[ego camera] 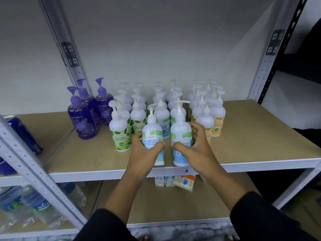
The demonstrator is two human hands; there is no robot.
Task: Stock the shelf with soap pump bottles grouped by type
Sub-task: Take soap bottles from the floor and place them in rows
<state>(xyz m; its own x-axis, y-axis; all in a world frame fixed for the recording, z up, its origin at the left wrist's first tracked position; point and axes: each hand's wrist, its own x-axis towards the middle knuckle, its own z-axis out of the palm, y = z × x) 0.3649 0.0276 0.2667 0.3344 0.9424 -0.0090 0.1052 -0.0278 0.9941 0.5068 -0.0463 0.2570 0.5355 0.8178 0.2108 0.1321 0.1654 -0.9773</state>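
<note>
Spanning the middle of the frame, a tan shelf board (260,136) in a pale metal rack is carrying three purple pump bottles (83,122) at centre left and, just beside them, rows of white green-leaf bottles (119,134). At the board's front edge in the centre, the left hand (144,153) is closing its grip around an upright Cool Mint bottle (152,129), and just beside it the right hand (199,148) is clamping its grip on a second blue-labelled bottle (180,129), also upright, in front of more blue-labelled rows. Right of centre, orange-labelled bottles (217,126) are standing in their own rows behind the right hand.
</note>
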